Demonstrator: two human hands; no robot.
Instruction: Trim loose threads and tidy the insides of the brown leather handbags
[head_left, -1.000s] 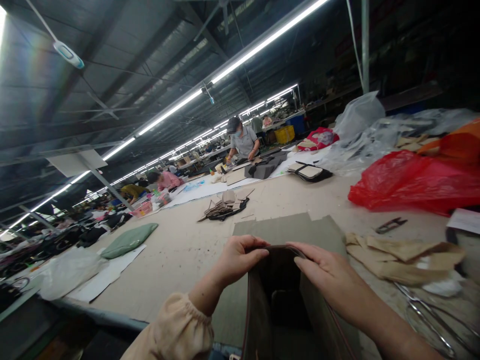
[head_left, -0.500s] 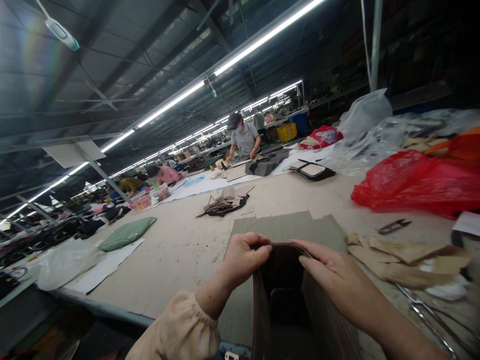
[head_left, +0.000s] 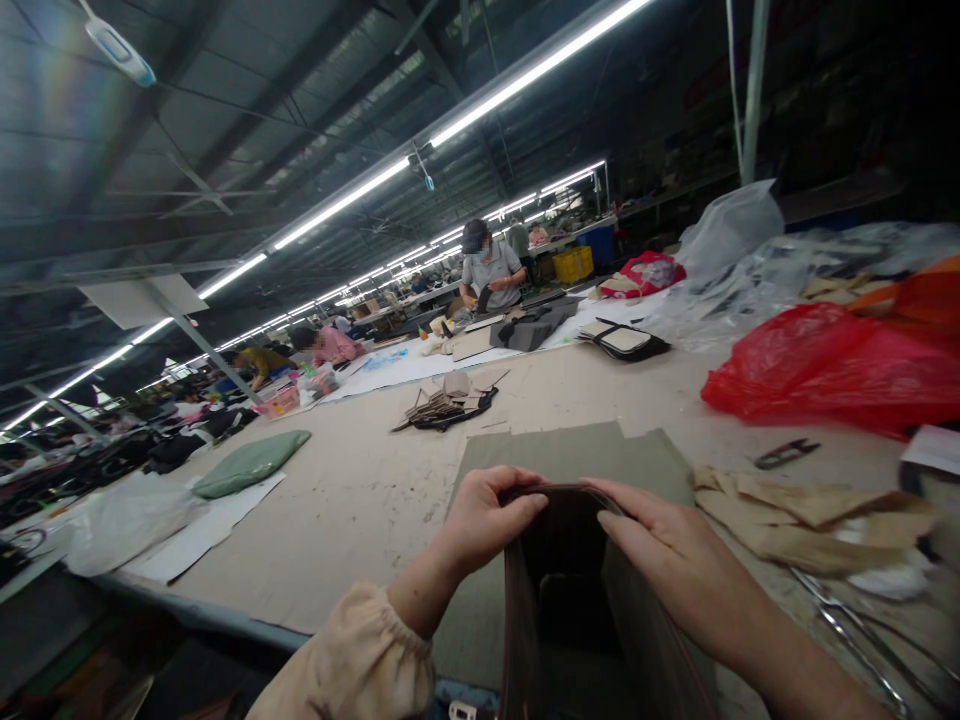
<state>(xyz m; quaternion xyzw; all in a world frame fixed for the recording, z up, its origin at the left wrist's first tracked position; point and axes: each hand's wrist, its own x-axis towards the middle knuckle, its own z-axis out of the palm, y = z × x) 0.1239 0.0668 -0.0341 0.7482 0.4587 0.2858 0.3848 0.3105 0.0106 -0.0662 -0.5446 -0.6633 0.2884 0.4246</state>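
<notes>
A dark brown bag stands with its mouth facing me at the table's near edge, its inside dark and a pocket-like panel showing within. My left hand pinches the far left part of its rim, thumb on the near side and fingers behind. On the far right part of the rim, my right hand grips with the thumb inside and fingers along the outer edge. Beneath lies a grey-green sheet on the beige tabletop. The bag's lower part runs out of view.
To the right are thread snips, tan fabric scraps, a metal tool and a red plastic bag. A pile of small pieces lies ahead. At left rests a green pouch. A co-worker stands across the table.
My hands keep their hold on the bag's rim with hardly any movement. Across the table, the co-worker has straightened and raised a dark piece in the hands.
</notes>
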